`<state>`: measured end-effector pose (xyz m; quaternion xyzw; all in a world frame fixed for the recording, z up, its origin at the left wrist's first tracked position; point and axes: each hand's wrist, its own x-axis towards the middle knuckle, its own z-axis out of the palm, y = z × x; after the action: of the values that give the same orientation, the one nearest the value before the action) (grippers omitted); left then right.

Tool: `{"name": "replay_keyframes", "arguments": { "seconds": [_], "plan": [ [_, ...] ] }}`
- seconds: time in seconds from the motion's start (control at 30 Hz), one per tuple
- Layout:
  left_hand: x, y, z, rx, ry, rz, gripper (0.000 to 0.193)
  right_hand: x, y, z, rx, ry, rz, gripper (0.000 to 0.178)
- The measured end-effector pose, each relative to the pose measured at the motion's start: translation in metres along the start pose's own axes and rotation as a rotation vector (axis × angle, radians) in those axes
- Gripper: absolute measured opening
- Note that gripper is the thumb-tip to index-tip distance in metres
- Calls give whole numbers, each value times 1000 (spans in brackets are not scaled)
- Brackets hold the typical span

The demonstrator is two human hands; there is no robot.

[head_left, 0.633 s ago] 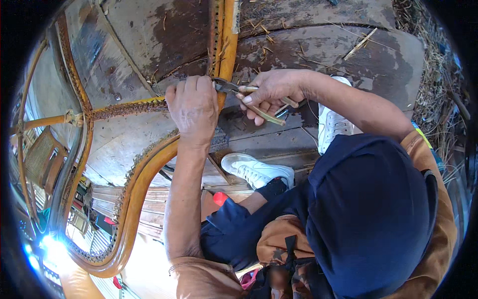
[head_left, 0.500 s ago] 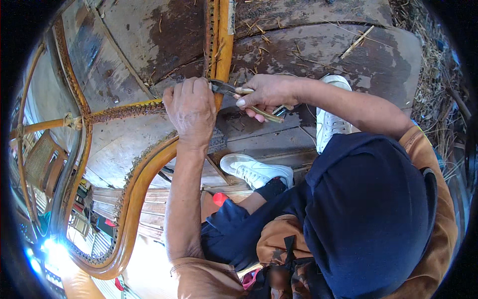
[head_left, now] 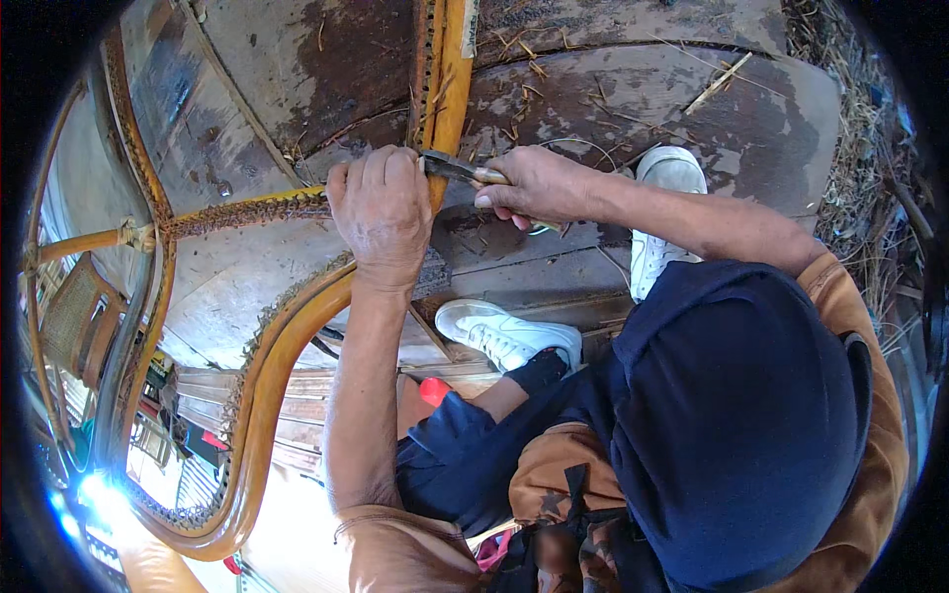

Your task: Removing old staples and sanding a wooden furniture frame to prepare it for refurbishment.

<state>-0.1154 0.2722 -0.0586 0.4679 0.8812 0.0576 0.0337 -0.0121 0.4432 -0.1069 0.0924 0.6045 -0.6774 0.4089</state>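
A yellow-brown curved rattan furniture frame (head_left: 269, 395) lies in front of me, its edges lined with dark, bristly stubs of cut cane. My left hand (head_left: 381, 222) is closed around the frame where its bars meet; the fingers hide the joint. In my right hand (head_left: 539, 183) is a pair of pliers (head_left: 450, 166), gripped by its handles with the fingers wrapped round them. The dark jaws reach left across the upright bar (head_left: 457, 69), close to my left fingertips. Their handles are pressed together; whatever sits between the jaws is too small to make out.
Worn wooden boards (head_left: 633, 109) with damp patches and loose straw lie beneath. My white shoes (head_left: 504, 331) rest on them. A heap of dry strands (head_left: 870, 188) lies at the right. At the far left stands a chair with a woven panel (head_left: 79, 321); a bright light glares below it.
My right hand has closed, and the pliers' spread handles have come together. The jaws have shifted slightly up and left against the bar. The frame's upright has moved a little right.
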Motion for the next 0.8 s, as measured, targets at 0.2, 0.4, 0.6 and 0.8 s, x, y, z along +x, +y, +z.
{"name": "replay_keyframes", "arguments": {
  "seconds": [0.2,0.4,0.6,0.8],
  "plan": [
    [-2,-2,0,14,4,16,14,0,3,7,-94,47,23,27],
    [-7,-4,0,17,12,23,13,0,13,17,-107,182,-54,33],
    [-6,-1,-5,54,4,59,15,0,27,26,-332,327,-216,28],
    [-1,9,-39,-55,72,56,17,-9,21,21,-309,449,-486,24]
  ]
}}
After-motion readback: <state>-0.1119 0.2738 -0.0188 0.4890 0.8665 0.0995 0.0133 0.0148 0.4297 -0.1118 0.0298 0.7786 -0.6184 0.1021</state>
